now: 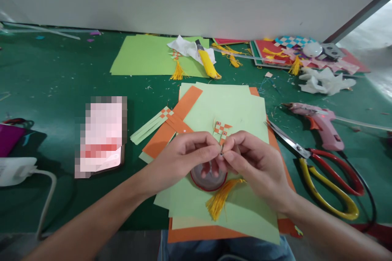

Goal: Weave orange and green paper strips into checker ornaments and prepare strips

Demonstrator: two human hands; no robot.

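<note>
Left hand [183, 153] and right hand [254, 163] pinch a small woven paper charm [222, 129] with fingers closed together; its yellow tassel [221, 202] dangles. Steady, gentle grip suits best.

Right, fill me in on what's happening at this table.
A person sits at a green table doing paper craft. Both hands, the left hand and the right hand, meet over a stack of green and orange paper sheets and pinch a small orange-and-white woven paper piece. A yellow tassel hangs below the hands, beside a roll of tape. Scissors and a pink glue gun lie to the right, untouched.
</note>
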